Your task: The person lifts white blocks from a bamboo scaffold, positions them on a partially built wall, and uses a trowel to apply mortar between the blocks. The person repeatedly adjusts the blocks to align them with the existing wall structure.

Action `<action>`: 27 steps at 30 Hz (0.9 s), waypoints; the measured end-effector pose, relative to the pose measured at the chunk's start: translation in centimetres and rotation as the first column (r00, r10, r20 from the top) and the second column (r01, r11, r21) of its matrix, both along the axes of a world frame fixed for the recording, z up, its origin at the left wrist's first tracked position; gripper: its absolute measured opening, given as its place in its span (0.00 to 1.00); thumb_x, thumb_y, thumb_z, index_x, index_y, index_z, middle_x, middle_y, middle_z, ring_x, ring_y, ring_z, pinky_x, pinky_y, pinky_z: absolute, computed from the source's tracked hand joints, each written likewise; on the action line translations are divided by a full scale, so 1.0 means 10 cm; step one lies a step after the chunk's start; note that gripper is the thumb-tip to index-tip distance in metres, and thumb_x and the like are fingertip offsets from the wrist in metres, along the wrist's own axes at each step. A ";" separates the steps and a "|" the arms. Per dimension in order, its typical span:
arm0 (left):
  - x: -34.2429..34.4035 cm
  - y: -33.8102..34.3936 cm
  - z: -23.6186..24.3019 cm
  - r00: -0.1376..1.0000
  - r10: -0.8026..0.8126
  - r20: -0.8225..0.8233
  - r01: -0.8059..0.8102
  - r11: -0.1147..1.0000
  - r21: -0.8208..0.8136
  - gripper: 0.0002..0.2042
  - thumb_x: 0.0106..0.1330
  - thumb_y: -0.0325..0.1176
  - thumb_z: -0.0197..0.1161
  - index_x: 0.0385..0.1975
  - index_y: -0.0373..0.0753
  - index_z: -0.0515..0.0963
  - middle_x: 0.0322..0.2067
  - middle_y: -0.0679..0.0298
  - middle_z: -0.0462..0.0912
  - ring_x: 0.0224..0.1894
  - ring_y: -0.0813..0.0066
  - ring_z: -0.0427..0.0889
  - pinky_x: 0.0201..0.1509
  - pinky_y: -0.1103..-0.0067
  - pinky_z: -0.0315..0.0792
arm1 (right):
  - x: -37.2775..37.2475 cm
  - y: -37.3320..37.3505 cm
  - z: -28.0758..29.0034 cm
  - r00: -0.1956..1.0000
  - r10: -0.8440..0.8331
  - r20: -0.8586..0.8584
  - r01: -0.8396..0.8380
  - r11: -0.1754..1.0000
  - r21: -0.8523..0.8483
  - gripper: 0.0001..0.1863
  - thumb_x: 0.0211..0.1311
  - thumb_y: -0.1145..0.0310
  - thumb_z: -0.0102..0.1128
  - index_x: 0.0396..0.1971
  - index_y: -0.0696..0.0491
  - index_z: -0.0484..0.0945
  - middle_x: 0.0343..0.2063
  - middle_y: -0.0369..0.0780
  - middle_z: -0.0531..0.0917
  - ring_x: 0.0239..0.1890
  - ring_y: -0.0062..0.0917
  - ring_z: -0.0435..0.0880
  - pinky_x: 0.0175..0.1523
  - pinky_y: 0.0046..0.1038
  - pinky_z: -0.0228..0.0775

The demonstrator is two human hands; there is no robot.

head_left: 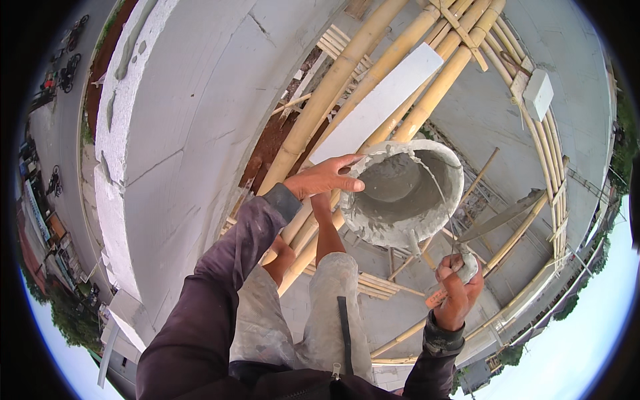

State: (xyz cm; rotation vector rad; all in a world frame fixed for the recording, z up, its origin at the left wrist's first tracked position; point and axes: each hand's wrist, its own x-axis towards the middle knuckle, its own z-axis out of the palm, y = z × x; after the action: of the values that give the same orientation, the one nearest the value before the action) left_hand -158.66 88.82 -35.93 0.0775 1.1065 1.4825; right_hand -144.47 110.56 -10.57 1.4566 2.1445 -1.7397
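Note:
My left hand (327,179) grips the near-left rim of a mortar-caked bucket (380,230), thumb over the edge. Wet grey mortar (390,177) coats its inner wall and lies at the bottom, and the bucket's mouth faces me. To the right of the bucket, my right hand (457,290) is closed around the handle of a trowel (503,219). Its handle is smeared with grey mortar and shows an orange end. The long grey blade points away to the right, outside the bucket.
I stand barefoot on bamboo scaffold poles (307,127), high above ground. A white block (380,100) lies across them; another block (538,95) rests farther right. At left runs a light block wall (193,100) with mortar dabs on top. A street with motorbikes (69,73) lies below.

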 end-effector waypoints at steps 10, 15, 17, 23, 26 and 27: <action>0.11 -0.72 2.45 0.966 0.017 -0.258 -0.100 0.945 -0.312 0.29 0.57 0.39 0.68 0.55 0.25 0.74 0.53 0.41 0.77 0.58 0.53 0.73 0.65 0.68 0.64 | -0.60 -0.02 1.94 0.942 0.267 -0.204 -0.288 0.955 -0.077 0.10 0.55 0.71 0.62 0.33 0.57 0.71 0.30 0.36 0.77 0.31 0.19 0.73 0.37 0.21 0.63; 0.74 -0.76 3.08 0.861 0.031 -0.508 -0.368 0.727 -0.580 0.31 0.56 0.37 0.67 0.59 0.26 0.73 0.60 0.31 0.70 0.73 0.45 0.54 0.77 0.70 0.44 | -0.90 0.20 2.09 0.864 0.467 -0.188 -0.327 0.805 0.495 0.15 0.58 0.64 0.68 0.34 0.57 0.72 0.27 0.34 0.76 0.30 0.18 0.73 0.35 0.24 0.65; 0.89 -0.85 3.19 0.658 0.238 -0.714 -0.669 0.621 -0.409 0.20 0.55 0.36 0.65 0.46 0.33 0.81 0.34 0.51 0.84 0.40 0.67 0.81 0.54 0.74 0.70 | -0.80 0.19 2.22 0.833 0.551 -0.056 -0.427 0.703 0.569 0.15 0.59 0.63 0.69 0.34 0.57 0.73 0.25 0.35 0.76 0.28 0.18 0.72 0.33 0.26 0.65; 1.15 -1.25 3.64 0.630 0.738 -0.240 -0.766 0.542 -0.345 0.15 0.57 0.26 0.62 0.44 0.30 0.81 0.31 0.63 0.85 0.32 0.79 0.79 0.39 0.76 0.74 | -0.33 -0.48 2.38 0.479 0.826 0.296 -0.846 0.346 0.405 0.15 0.57 0.65 0.65 0.31 0.62 0.73 0.20 0.50 0.76 0.25 0.41 0.82 0.33 0.39 0.70; 1.25 -1.35 4.00 0.606 0.678 -0.416 -0.795 0.508 -0.330 0.15 0.57 0.27 0.62 0.44 0.28 0.80 0.31 0.59 0.85 0.32 0.75 0.80 0.40 0.75 0.75 | -0.49 -0.92 2.01 0.311 0.835 0.455 -0.847 0.026 0.531 0.13 0.58 0.65 0.61 0.31 0.60 0.76 0.26 0.51 0.82 0.31 0.49 0.84 0.37 0.44 0.75; 1.25 -1.38 4.10 0.581 0.621 -0.527 -0.811 0.500 -0.305 0.15 0.57 0.27 0.62 0.44 0.28 0.80 0.31 0.57 0.85 0.32 0.74 0.80 0.40 0.75 0.75 | -0.58 -1.05 1.88 0.262 0.796 0.546 -0.821 -0.113 0.559 0.12 0.58 0.64 0.61 0.31 0.59 0.76 0.28 0.50 0.82 0.32 0.47 0.85 0.38 0.45 0.77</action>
State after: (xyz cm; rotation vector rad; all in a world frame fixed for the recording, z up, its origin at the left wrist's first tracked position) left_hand -146.16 74.98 5.04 -0.6305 1.9871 1.8880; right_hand -150.27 100.10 8.18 -0.2698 2.8166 -0.1735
